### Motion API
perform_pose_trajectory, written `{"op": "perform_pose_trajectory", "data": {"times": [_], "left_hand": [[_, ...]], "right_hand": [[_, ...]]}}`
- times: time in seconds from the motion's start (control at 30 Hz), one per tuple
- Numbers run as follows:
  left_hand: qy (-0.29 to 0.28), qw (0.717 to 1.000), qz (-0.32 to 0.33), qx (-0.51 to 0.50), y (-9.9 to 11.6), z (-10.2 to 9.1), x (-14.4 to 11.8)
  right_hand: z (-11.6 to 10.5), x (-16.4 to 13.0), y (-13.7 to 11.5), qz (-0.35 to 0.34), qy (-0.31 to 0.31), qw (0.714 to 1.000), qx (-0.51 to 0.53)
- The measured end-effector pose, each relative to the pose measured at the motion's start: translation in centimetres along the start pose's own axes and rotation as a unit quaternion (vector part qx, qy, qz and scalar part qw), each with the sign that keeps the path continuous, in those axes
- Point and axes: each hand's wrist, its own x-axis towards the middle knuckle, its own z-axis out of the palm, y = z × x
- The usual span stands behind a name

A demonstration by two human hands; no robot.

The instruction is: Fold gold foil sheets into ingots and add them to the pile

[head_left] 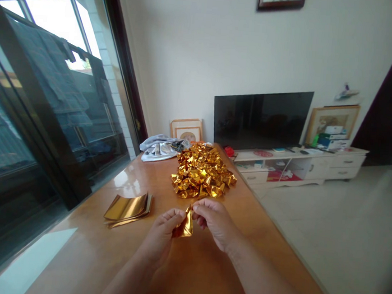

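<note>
Between my hands, above the wooden table [115, 267], is a partly folded sheet of gold foil paper [186, 227]. My left hand [165, 228] pinches its left side between thumb and fingers. At its upper right corner, my right hand [212, 218] is closed in a pinch on the same sheet. A stack of flat gold foil paper [126, 208] lies to the left of my left hand, its edges slightly curled. Beyond my hands rises a heap of folded gold foil pieces [202, 172].
Grey and white cloth [162, 148] lies at the table's far left end. A pale sheet [34, 261] rests at the near left edge. Past the table, a television [262, 120] stands on a white cabinet [316, 168]. Glass doors [51, 86] line the left side.
</note>
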Motion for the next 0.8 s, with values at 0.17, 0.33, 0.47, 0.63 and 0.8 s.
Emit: {"op": "perform_pose_trajectory", "data": {"times": [0.17,0.33,0.47,0.63,0.8], "left_hand": [[-0.019,1.000,-0.005,0.021,-0.39,-0.38,0.35],[-0.027,0.998,-0.003,0.058,-0.43,-0.38,0.39],[-0.034,0.997,-0.002,0.071,-0.38,-0.32,0.28],[-0.025,0.997,0.009,0.069,-0.33,-0.26,0.23],[0.009,0.996,0.037,0.083,-0.36,0.01,0.03]], "right_hand": [[-0.05,0.03,0.09,-0.006,0.002,1.000,-0.023],[-0.13,0.12,0.36,-0.019,0.006,0.998,-0.056],[-0.16,0.19,0.53,-0.033,0.007,0.997,-0.072],[-0.26,0.08,0.35,-0.022,-0.007,0.998,-0.054],[-0.40,0.18,0.25,-0.010,-0.019,0.999,-0.043]]}}
